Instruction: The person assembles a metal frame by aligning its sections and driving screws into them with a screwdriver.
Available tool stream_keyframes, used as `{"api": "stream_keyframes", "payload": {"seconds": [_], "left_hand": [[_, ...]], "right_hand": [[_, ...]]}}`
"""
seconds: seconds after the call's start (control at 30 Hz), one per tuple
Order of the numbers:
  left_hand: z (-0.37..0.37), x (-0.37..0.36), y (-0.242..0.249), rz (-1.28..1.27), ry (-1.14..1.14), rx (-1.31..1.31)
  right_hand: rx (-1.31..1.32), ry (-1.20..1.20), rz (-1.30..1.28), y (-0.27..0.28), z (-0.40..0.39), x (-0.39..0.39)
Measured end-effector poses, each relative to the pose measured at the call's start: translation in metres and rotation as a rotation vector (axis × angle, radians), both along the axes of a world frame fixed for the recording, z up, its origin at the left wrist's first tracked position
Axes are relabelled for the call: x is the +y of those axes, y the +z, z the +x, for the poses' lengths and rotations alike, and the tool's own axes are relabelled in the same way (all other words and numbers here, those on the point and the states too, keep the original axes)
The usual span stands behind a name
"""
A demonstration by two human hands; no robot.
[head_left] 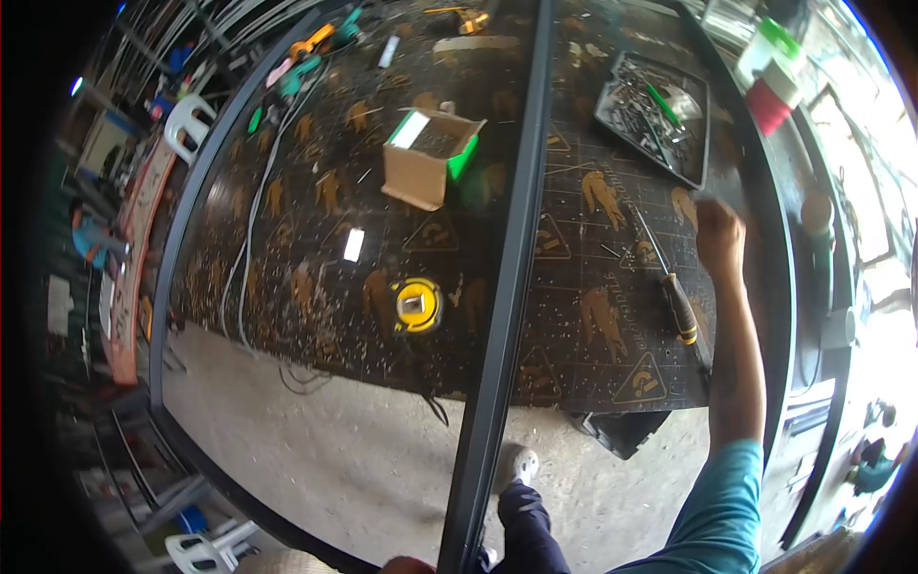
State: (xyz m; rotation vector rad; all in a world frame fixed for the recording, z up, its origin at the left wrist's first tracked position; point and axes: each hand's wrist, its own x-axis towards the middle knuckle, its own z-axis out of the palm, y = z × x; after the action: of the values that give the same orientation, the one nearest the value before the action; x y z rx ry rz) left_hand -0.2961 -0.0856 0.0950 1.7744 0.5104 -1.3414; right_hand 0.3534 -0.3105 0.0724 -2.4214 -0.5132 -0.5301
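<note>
My right hand (720,237) is closed in a fist over the right side of the table, below the tray. What its fingers hold, if anything, is hidden. A screwdriver (680,309) with a black and yellow handle lies to its left, near the forearm. Above it sits a dark tray (706,143) of loose metal fasteners and a green-handled tool. My left hand does not show clearly; a reddish-brown shape at the bottom edge cannot be made out.
A dark metal frame spans the table (440,364), its middle bar (516,230) crossing the view. Left of the bar are an open cardboard box (416,180), a yellow tape measure (430,320) and a grey cable (252,215). Power tools (311,43) lie at the far left.
</note>
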Motion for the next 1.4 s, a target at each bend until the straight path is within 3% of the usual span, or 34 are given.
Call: {"api": "stream_keyframes", "payload": {"seconds": [0.03,0.07,0.1,0.13,0.17,0.27,0.3,0.37,0.43,0.53,0.57,0.63,0.67,0.7,0.77,0.9,0.97,1.07,1.27,1.33,1.4], "left_hand": [[0.006,0.002,0.001,-0.026,0.004,-0.007],[0.015,0.007,0.003,-0.063,-0.130,-0.026],[-0.004,0.005,-0.011,-0.050,-0.045,-0.191],[-0.023,0.002,-0.026,-0.043,-0.242,-0.073],[-0.041,-0.001,-0.037,-0.023,-0.183,-0.117],[-0.034,-0.006,-0.028,0.081,-0.274,-0.206],[-0.040,-0.006,-0.028,0.095,-0.197,-0.265],[-0.038,-0.008,-0.005,0.171,-0.049,-0.317],[-0.050,-0.014,-0.016,0.209,-0.111,-0.317],[-0.056,-0.010,0.008,0.266,0.070,-0.368],[-0.068,-0.005,0.006,0.312,0.160,-0.508],[-0.086,0.016,0.020,0.347,0.393,-0.721],[-0.097,0.026,0.022,0.420,0.441,-0.799],[-0.110,0.038,0.028,0.398,0.430,-0.800],[-0.119,0.068,0.035,0.432,0.561,-0.899],[-0.146,0.132,0.024,0.367,0.463,-1.013],[-0.156,0.168,0.022,0.267,0.447,-1.104],[-0.170,0.221,0.023,0.146,0.350,-1.092],[-0.195,0.288,0.017,0.147,0.144,-0.896],[-0.200,0.288,0.009,0.057,0.376,-0.818],[-0.199,0.282,0.015,0.095,0.259,-0.857]], "right_hand": [[0.041,0.047,-0.067,-0.004,-0.013,-0.007],[0.095,0.044,-0.104,-0.002,-0.028,-0.012],[0.152,0.059,-0.135,-0.002,-0.043,-0.011],[0.186,0.052,-0.120,0.004,-0.057,-0.006],[0.227,0.057,-0.104,0.008,-0.069,-0.001],[0.123,0.137,-0.220,-0.024,-0.061,-0.013],[0.015,0.165,-0.309,-0.036,-0.056,-0.015],[0.160,0.127,-0.428,-0.031,-0.068,0.001],[0.055,0.111,-0.525,-0.051,-0.065,0.002],[0.072,0.052,-0.521,-0.073,-0.049,0.000],[-0.018,0.031,-0.416,-0.064,-0.063,0.007],[0.426,-0.044,-0.057,0.026,-0.143,0.042],[0.591,-0.030,0.375,0.027,-0.159,0.041],[0.586,-0.052,0.365,0.028,-0.180,0.040],[1.035,0.001,1.090,0.045,-0.230,0.034],[1.001,-0.087,0.980,0.133,-0.420,0.080],[0.890,0.038,0.955,0.092,-0.471,0.061],[1.022,-0.155,0.865,0.119,-0.578,0.086],[0.973,-0.391,0.891,0.171,-0.686,0.085],[0.860,-0.453,0.946,0.178,-0.708,0.058],[0.761,-0.535,1.027,0.183,-0.733,0.030]]}}
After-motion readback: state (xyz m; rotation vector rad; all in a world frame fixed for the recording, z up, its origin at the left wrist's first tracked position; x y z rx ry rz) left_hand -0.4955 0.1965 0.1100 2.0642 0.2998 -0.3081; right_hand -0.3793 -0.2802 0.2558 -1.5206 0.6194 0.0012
